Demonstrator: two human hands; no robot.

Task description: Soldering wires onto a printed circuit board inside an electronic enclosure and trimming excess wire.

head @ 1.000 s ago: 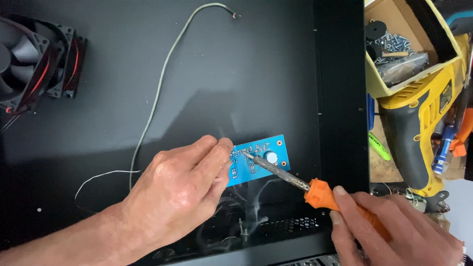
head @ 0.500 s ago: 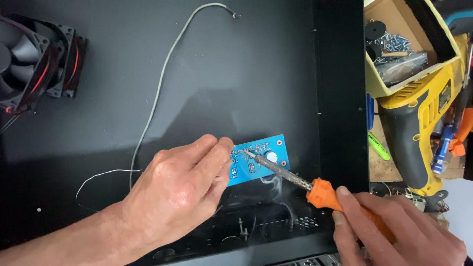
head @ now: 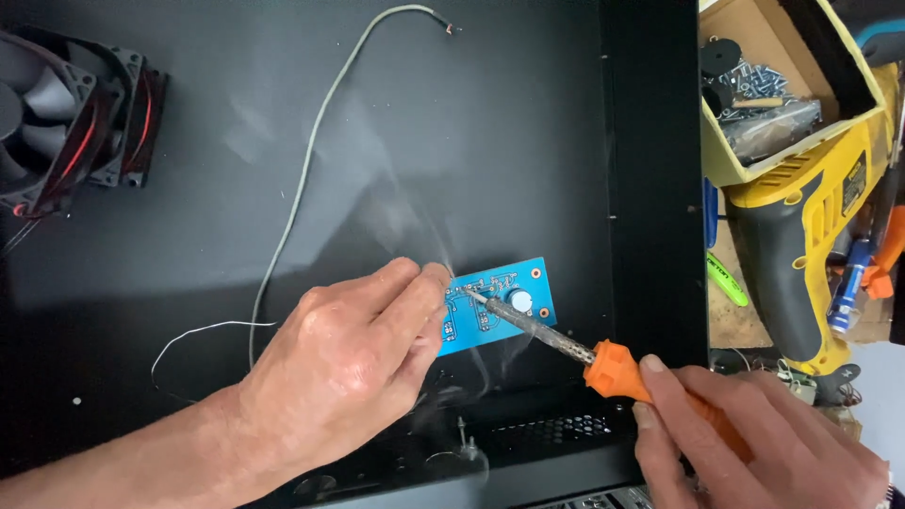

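**A:** So a small blue circuit board (head: 495, 306) was being held flat on the black metal panel (head: 452, 151), near its front edge. The left hand (head: 344, 363) was laid over the board's left end, fingers pressed together and curled, tips pinned down right at the edge. The soldering iron (head: 556, 341) was gripped by its orange handle in the right hand (head: 745, 443), fingers wrapped shut around it, tip set on the board just beside those fingertips. Smoke was seen curling up.

**B:** That gap looked tiny. A fingertip could easily have been burned if the iron had slipped left. And the board wasn't clamped, so a joint could have been smeared or bridged if it had been nudged.

**A:** Agreed. The grey wire (head: 311, 170) was also lying loose across the panel, well apart from the tip though.

**B:** What couldn't be made out?

**A:** The exact pad being touched was too small to be read. Whether solder was pinched under the left fingers couldn't be told. The right hand was cut off by the frame, and the fan (head: 71, 123) too.
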